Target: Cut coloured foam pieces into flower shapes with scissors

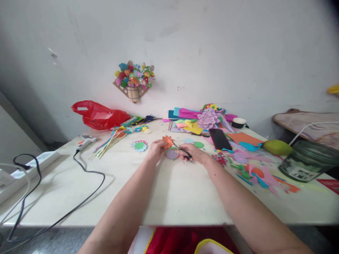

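- The left hand (158, 147) pinches an orange scalloped flower (167, 141) between thumb and fingers, holding it up over the table's middle.
- The right hand (195, 152) grips black-handled scissors (187, 153), fingers curled around the handles.
- The scissors' long axis slants: handles to the right and nearer the person, blades pointing left and away, tips at the flower's right edge. The flower is roughly round, with no clear long axis.
- Whether the blades are parted is too small to tell; the finger loops are partly hidden by the right hand.
- A lilac-and-green disc (172, 154) lies beneath the flower, partly covered.
- Bare white tabletop (182, 197) runs between the forearms to the straight near edge.
- Leftward, a layered green-centred flower (139, 145) lies near the left hand, the glue gun (87, 143) well apart.
- Rightward, paper scraps (261, 174) and a phone (220, 139) border the right forearm and hand.
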A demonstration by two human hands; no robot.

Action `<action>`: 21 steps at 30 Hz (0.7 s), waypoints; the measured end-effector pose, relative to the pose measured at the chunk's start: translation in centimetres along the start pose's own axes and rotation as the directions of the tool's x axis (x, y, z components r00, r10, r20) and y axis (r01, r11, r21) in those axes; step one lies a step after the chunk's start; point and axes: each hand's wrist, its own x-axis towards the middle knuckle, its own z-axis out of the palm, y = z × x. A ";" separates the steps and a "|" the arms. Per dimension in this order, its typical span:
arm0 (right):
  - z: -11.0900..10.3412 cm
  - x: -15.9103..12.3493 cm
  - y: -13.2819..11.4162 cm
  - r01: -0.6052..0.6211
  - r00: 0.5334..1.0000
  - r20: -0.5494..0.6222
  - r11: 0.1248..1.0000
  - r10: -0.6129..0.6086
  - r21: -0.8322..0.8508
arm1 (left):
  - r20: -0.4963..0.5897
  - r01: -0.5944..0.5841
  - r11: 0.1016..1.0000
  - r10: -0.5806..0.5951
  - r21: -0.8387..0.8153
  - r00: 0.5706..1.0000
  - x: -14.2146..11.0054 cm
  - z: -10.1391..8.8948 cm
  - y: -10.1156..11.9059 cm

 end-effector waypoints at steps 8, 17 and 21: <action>0.0 0.1 0.2 -0.008 1.000 -0.005 1.000 0.008 0.016 | 0.022 -0.004 1.000 0.004 0.014 1.000 0.3 -0.4 -0.3; 0.0 0.3 0.3 -0.004 1.000 -0.004 1.000 0.004 0.004 | 0.056 0.003 1.000 -0.004 0.023 0.998 0.2 -0.3 -0.1; 0.1 0.1 0.0 -0.014 1.000 -0.001 1.000 0.014 0.012 | 0.056 0.000 0.999 -0.002 0.033 0.998 0.2 -0.4 -0.1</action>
